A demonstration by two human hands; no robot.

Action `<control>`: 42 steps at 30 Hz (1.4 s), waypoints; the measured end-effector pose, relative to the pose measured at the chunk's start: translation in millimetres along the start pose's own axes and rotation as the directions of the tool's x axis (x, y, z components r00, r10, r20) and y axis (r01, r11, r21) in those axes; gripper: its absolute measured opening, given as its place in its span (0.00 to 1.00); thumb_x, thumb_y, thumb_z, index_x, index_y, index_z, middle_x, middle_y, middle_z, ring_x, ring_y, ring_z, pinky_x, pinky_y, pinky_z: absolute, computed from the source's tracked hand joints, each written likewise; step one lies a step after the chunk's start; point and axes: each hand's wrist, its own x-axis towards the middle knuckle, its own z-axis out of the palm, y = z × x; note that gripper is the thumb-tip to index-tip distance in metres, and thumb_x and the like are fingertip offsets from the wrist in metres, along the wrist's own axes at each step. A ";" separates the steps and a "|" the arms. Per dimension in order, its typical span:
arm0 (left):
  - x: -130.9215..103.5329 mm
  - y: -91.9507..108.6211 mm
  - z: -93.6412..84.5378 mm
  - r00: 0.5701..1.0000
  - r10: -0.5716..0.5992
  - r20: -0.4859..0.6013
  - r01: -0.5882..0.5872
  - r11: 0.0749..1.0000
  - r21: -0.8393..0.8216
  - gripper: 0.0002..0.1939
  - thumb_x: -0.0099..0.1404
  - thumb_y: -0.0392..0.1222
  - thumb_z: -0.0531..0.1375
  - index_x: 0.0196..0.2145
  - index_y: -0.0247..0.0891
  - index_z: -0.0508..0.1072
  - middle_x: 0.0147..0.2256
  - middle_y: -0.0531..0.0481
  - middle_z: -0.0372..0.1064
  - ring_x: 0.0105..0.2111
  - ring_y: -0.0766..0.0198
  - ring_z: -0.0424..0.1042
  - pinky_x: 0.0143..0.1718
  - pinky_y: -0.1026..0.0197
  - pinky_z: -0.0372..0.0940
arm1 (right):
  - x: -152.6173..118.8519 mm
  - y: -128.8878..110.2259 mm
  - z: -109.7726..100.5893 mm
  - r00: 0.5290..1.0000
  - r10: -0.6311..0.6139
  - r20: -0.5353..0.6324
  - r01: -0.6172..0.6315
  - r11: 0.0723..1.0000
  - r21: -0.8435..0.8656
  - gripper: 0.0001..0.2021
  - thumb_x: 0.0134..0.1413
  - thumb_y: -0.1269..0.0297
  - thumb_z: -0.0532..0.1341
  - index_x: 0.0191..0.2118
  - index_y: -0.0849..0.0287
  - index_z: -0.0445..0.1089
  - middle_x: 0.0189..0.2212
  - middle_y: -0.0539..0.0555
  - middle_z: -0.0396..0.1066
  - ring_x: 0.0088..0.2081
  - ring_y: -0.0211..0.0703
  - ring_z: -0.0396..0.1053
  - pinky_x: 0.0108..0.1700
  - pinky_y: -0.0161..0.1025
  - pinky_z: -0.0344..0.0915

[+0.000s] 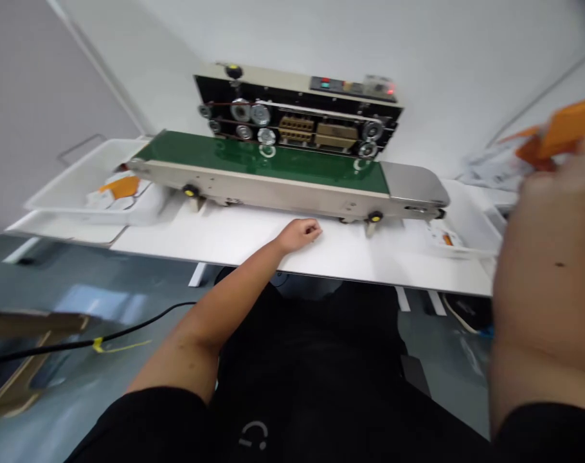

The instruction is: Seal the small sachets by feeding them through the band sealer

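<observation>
My left hand (298,235) rests on the white table (215,233) in front of the conveyor, its fingers curled in and nothing visible in them. Up at the right edge is my right hand (582,170), smeared by motion and partly cut off. It is at an orange piece (569,128) beside a blurred white and clear package (495,168); whether its fingers grip anything is unclear. Ahead stands a band sealing machine (297,93) with rollers, and its green conveyor belt (215,152) runs below.
On the left, a white bin (46,193) holds orange and white pieces (121,188). Another white bin (480,225) sits at the right end with a small white and orange packet (444,238). A black cable (143,326) crosses above the floor near a wooden frame (32,366).
</observation>
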 end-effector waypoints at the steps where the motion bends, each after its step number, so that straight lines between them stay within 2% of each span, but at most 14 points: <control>1: 1.6 -0.8 -0.9 1.000 -0.006 0.003 0.006 1.000 -0.004 0.12 0.69 0.49 0.60 0.33 0.38 0.74 0.27 0.53 0.71 0.28 0.65 0.68 0.33 0.63 0.60 | 2.9 -1.1 -5.0 0.993 -0.036 0.111 0.037 0.999 -0.010 0.12 0.73 0.71 0.53 0.37 0.55 0.71 0.54 0.55 0.77 0.48 0.41 0.79 0.45 0.47 0.73; 3: 4.0 -1.0 -2.4 1.000 -0.010 0.008 0.010 1.000 -0.005 0.12 0.69 0.49 0.60 0.34 0.38 0.74 0.27 0.53 0.72 0.28 0.65 0.68 0.33 0.63 0.60 | -5.9 15.7 -17.7 0.930 -0.115 0.350 0.139 0.989 -0.044 0.12 0.68 0.75 0.53 0.33 0.54 0.66 0.51 0.55 0.78 0.49 0.45 0.80 0.42 0.49 0.72; 6: 4.3 1.4 -3.2 1.000 -0.006 -0.001 0.006 1.000 0.017 0.12 0.69 0.49 0.60 0.35 0.38 0.74 0.27 0.52 0.73 0.28 0.65 0.69 0.33 0.63 0.61 | -58.0 69.4 -52.2 0.808 -0.221 0.546 0.307 0.949 -0.070 0.04 0.64 0.68 0.62 0.44 0.57 0.69 0.50 0.59 0.77 0.52 0.51 0.79 0.48 0.56 0.75; 9: 4.1 2.6 -3.1 0.999 -0.001 -0.050 0.003 0.999 0.038 0.12 0.70 0.50 0.59 0.36 0.38 0.74 0.28 0.52 0.73 0.28 0.65 0.69 0.33 0.63 0.62 | -131.5 117.4 -104.4 0.621 -0.309 0.720 0.512 0.856 -0.074 0.20 0.63 0.55 0.67 0.56 0.56 0.68 0.53 0.59 0.74 0.57 0.54 0.76 0.61 0.60 0.73; 11: 5.0 1.1 -4.0 0.995 0.008 -0.103 -0.005 1.000 0.031 0.13 0.72 0.51 0.58 0.37 0.38 0.74 0.29 0.51 0.73 0.29 0.64 0.70 0.34 0.63 0.63 | -169.7 135.9 -137.3 0.442 -0.263 0.858 0.698 0.702 -0.144 0.20 0.65 0.52 0.65 0.59 0.52 0.69 0.55 0.60 0.73 0.60 0.56 0.73 0.65 0.60 0.69; 14: 6.3 -3.2 -8.3 0.974 0.050 -0.223 -0.047 0.999 0.021 0.17 0.75 0.54 0.56 0.39 0.38 0.73 0.32 0.50 0.74 0.32 0.64 0.71 0.37 0.62 0.66 | -196.8 151.4 -167.0 0.090 -0.047 0.995 0.889 0.453 -0.059 0.12 0.69 0.56 0.59 0.54 0.49 0.73 0.54 0.59 0.76 0.60 0.58 0.73 0.64 0.62 0.67; 16: 5.6 -5.2 -12.5 0.953 0.095 -0.288 -0.095 0.995 0.015 0.21 0.77 0.58 0.52 0.43 0.38 0.73 0.36 0.47 0.77 0.35 0.63 0.74 0.41 0.61 0.69 | -201.0 159.6 -173.9 -0.063 0.086 0.994 0.930 0.366 0.027 0.12 0.71 0.61 0.57 0.52 0.49 0.75 0.54 0.58 0.77 0.60 0.58 0.72 0.63 0.62 0.65; 21: 1.3 -2.9 -17.6 0.952 0.261 -0.157 -0.253 0.965 0.069 0.33 0.75 0.68 0.54 0.61 0.36 0.70 0.59 0.35 0.73 0.60 0.52 0.73 0.59 0.52 0.69 | -199.2 180.0 -177.3 -0.188 0.309 0.932 0.953 0.289 0.096 0.17 0.69 0.70 0.57 0.58 0.52 0.75 0.58 0.60 0.75 0.61 0.56 0.68 0.63 0.56 0.61; 26: 3.2 -1.1 -9.7 0.943 0.300 0.146 -0.329 0.912 0.247 0.40 0.66 0.62 0.68 0.69 0.39 0.67 0.68 0.36 0.65 0.69 0.43 0.64 0.71 0.42 0.59 | -192.0 190.1 -179.1 -0.239 0.371 0.897 0.906 0.418 0.069 0.31 0.56 0.53 0.73 0.64 0.55 0.72 0.62 0.64 0.69 0.64 0.63 0.63 0.69 0.61 0.57; 28: 3.6 -1.9 -7.6 0.944 0.285 0.165 -0.321 0.905 0.279 0.40 0.66 0.58 0.69 0.69 0.39 0.67 0.67 0.36 0.67 0.67 0.43 0.67 0.69 0.41 0.61 | -188.5 189.9 -178.6 -0.261 0.354 0.898 0.860 0.507 0.050 0.35 0.55 0.47 0.72 0.66 0.54 0.70 0.64 0.63 0.68 0.66 0.63 0.62 0.70 0.63 0.56; 31: 2.8 -2.0 -7.0 0.939 0.310 0.148 -0.341 0.891 0.298 0.37 0.65 0.53 0.70 0.67 0.38 0.69 0.64 0.37 0.70 0.64 0.44 0.70 0.67 0.43 0.63 | -185.9 187.0 -178.2 -0.231 0.309 0.923 0.807 0.591 0.004 0.26 0.62 0.54 0.64 0.64 0.54 0.71 0.62 0.61 0.72 0.63 0.59 0.66 0.69 0.62 0.59; 35: 1.7 -0.7 -7.0 0.942 0.318 0.107 -0.335 0.880 0.337 0.28 0.64 0.45 0.68 0.61 0.40 0.74 0.60 0.40 0.75 0.61 0.46 0.74 0.65 0.44 0.65 | -186.3 180.6 -181.5 -0.020 0.214 0.977 0.832 0.545 -0.102 0.21 0.57 0.72 0.56 0.54 0.55 0.75 0.53 0.60 0.75 0.56 0.55 0.71 0.62 0.56 0.68; 40: 1.5 -4.3 -6.9 0.941 0.338 0.022 -0.323 0.873 0.365 0.20 0.65 0.35 0.64 0.55 0.39 0.78 0.55 0.42 0.78 0.56 0.50 0.75 0.62 0.44 0.67 | -180.5 177.7 -186.5 0.360 -0.026 0.933 0.903 0.260 -0.341 0.20 0.57 0.74 0.55 0.52 0.56 0.76 0.54 0.65 0.70 0.60 0.62 0.64 0.66 0.66 0.60; 42: 1.8 -6.6 -7.1 0.929 0.371 0.005 -0.348 0.866 0.358 0.17 0.68 0.34 0.62 0.53 0.40 0.79 0.54 0.43 0.79 0.56 0.52 0.75 0.62 0.43 0.67 | -177.2 181.0 -187.3 0.450 -0.075 0.890 0.885 0.167 -0.434 0.18 0.59 0.73 0.55 0.51 0.55 0.76 0.54 0.66 0.69 0.61 0.66 0.61 0.64 0.72 0.57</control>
